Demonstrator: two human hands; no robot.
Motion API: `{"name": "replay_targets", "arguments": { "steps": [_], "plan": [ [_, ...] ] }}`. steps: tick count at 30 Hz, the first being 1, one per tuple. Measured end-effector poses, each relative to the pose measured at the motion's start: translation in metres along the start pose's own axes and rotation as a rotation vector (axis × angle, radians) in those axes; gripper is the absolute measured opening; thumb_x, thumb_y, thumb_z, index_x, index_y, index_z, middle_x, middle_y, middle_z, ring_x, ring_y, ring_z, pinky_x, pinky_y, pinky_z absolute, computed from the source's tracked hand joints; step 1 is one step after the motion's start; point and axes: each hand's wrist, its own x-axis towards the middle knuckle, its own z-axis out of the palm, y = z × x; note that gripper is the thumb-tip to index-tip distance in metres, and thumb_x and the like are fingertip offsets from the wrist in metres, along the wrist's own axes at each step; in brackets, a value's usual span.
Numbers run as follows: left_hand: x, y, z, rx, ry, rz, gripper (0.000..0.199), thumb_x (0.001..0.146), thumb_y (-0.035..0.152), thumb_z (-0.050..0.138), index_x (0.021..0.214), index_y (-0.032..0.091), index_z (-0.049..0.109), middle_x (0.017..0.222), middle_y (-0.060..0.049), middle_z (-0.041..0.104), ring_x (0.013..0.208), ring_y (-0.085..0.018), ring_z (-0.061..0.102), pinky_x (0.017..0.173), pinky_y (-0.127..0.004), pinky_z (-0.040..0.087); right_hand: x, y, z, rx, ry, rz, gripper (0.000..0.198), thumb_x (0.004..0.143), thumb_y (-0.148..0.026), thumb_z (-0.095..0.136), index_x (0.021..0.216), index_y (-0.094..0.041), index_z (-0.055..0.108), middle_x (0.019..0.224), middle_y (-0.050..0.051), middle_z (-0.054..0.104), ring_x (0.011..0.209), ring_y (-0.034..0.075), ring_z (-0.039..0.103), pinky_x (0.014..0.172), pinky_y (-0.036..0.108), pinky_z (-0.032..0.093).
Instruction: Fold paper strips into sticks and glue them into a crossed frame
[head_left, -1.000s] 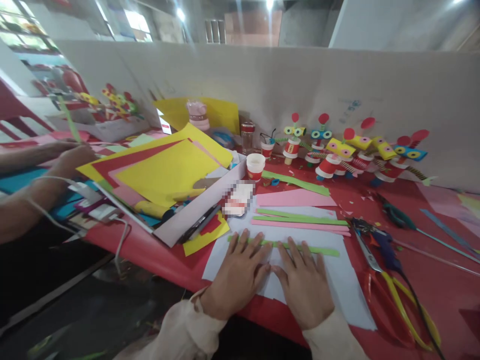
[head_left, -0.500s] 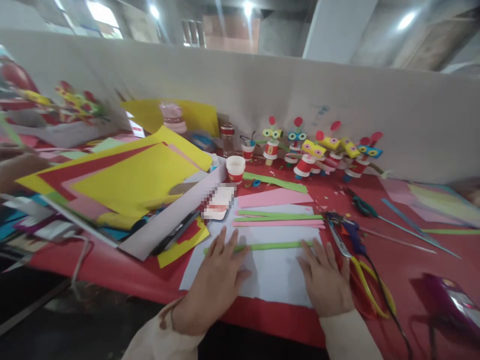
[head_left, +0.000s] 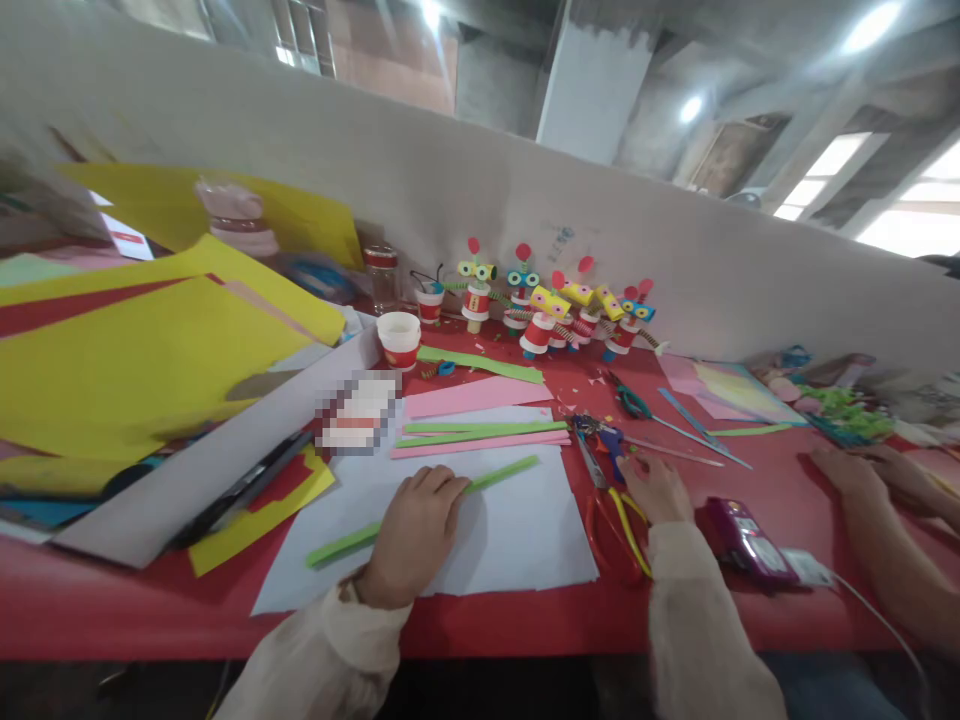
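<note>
My left hand [head_left: 420, 530] rests on the white paper sheet [head_left: 517, 540], its fingers closed over the middle of a green paper strip [head_left: 341, 546]. Both ends of that strip stick out from under the hand, and it lies at a slant. To the right, my right hand [head_left: 660, 490] has its fingers bent round the handle of a blue glue gun [head_left: 611, 440], whose lower part is hidden. Beside it lie scissors [head_left: 634, 535] with yellow and red handles. More green and pink strips [head_left: 480, 437] lie at the sheet's upper edge.
Several paper-cup figures [head_left: 540, 325] stand along the wall. White cups [head_left: 399, 340] and a jar [head_left: 382, 280] are behind the sheet. Left is a box with yellow paper [head_left: 135, 360]. Dark-green-handled scissors [head_left: 630, 398], a purple device [head_left: 750, 545] and another person's arm [head_left: 870, 510] are right.
My right hand has left the green strip and moved right to the glue gun. The left hand has closed on the strip, which is now slanted. The view has turned right.
</note>
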Motion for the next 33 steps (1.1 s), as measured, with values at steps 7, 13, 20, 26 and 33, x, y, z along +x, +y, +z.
{"name": "replay_targets", "arguments": {
  "steps": [7, 13, 20, 26, 33],
  "plan": [
    [-0.003, 0.007, -0.005, 0.054, 0.092, -0.067, 0.025, 0.086, 0.012, 0.045, 0.097, 0.019, 0.066, 0.092, -0.006, 0.066, 0.088, -0.023, 0.057, 0.078, -0.041, 0.044, 0.029, -0.011, 0.009, 0.21, -0.154, 0.043, 0.012, 0.058, -0.03, 0.063, 0.064, -0.019, 0.065, 0.058, 0.002, 0.061, 0.07, 0.022, 0.061, 0.064, 0.032, 0.041],
    [-0.002, 0.007, -0.004, 0.023, 0.045, -0.074, 0.025, 0.085, 0.01, 0.044, 0.093, 0.017, 0.066, 0.09, -0.007, 0.064, 0.087, -0.023, 0.056, 0.079, -0.039, 0.044, 0.008, -0.043, 0.002, 0.518, -0.205, 0.034, 0.013, 0.057, -0.026, 0.057, 0.065, -0.016, 0.057, 0.047, -0.004, 0.049, 0.047, 0.014, 0.049, 0.048, 0.027, 0.038],
    [-0.003, 0.007, -0.005, 0.004, 0.092, -0.134, 0.016, 0.083, 0.011, 0.047, 0.088, 0.017, 0.061, 0.085, -0.006, 0.065, 0.081, -0.022, 0.058, 0.076, -0.037, 0.043, -0.073, -0.085, -0.006, 0.857, -0.338, -0.162, 0.044, 0.069, -0.04, 0.067, 0.105, -0.019, 0.054, 0.09, 0.004, 0.064, 0.067, 0.014, 0.059, 0.063, 0.029, 0.048],
    [-0.002, 0.008, -0.008, 0.029, 0.083, -0.113, 0.014, 0.084, 0.013, 0.045, 0.084, 0.017, 0.059, 0.081, -0.007, 0.065, 0.078, -0.022, 0.057, 0.074, -0.036, 0.041, -0.119, -0.09, -0.004, 0.61, -0.427, -0.238, 0.038, 0.084, -0.052, 0.049, 0.095, -0.017, 0.057, 0.055, -0.004, 0.051, 0.048, 0.012, 0.049, 0.048, 0.024, 0.041],
    [-0.001, 0.005, -0.006, 0.051, 0.061, -0.065, 0.017, 0.084, 0.01, 0.044, 0.083, 0.018, 0.059, 0.083, -0.007, 0.065, 0.079, -0.022, 0.057, 0.073, -0.037, 0.039, -0.129, -0.092, 0.007, 0.487, -0.471, -0.25, 0.039, 0.086, -0.055, 0.043, 0.096, -0.019, 0.054, 0.052, -0.004, 0.05, 0.045, 0.013, 0.049, 0.045, 0.024, 0.039]
  ]
}}
